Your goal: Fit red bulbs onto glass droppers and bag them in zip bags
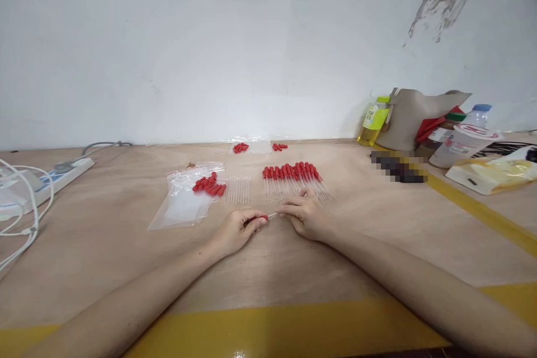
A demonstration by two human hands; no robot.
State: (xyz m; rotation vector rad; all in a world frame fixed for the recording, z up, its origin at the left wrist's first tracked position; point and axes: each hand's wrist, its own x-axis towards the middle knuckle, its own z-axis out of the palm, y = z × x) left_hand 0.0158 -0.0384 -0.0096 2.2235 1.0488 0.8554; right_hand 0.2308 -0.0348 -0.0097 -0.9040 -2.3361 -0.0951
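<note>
- Pinching red bulb (264,217) in left hand (238,231), fingers nearly closed.
- Holding clear tube (272,215) at bunched fingertips of right hand (309,217), bridging gap between hands.
- Probably light: squeeze soft bulb freely; grip stiff, perhaps brittle tube near bulb.

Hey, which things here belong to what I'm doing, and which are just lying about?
Likely in use: red bulb in left hand, clear tube at right hand, loose red bulbs, loose tubes, red-topped tubes.

Apparently lying about: power strip, yellow-green bottle, lidded cup, packet.
</note>
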